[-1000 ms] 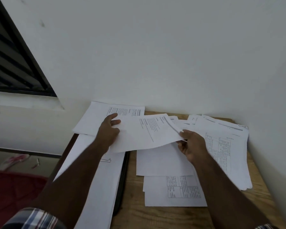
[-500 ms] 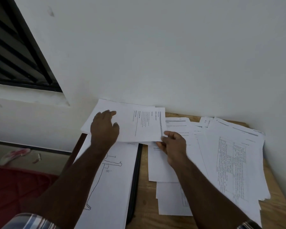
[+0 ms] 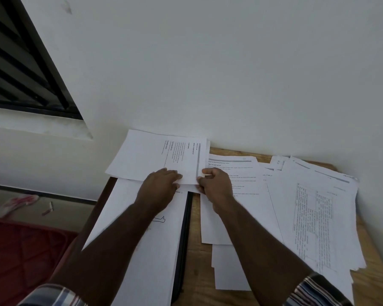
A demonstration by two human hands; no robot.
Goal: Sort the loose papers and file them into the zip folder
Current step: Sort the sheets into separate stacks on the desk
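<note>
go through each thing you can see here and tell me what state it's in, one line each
Top sheet: flat on the far left pile, overhanging the table's edge.
Left hand: flat, pressing the top sheet.
Right hand: pinching the sheet's near right corner.
Folder: lying flat under papers, only its dark edge showing.
Right stack: fanned, unsorted.
Middle sheets: overlapping, loose.

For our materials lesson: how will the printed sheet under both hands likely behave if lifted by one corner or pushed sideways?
The printed sheet looks like a single thin page, so it would probably droop if lifted by a corner. It lies on other smooth paper and overhangs the table, so a push would likely slide it easily. The left hand presses it and the right hand pinches its edge, probably steadying it.
</note>
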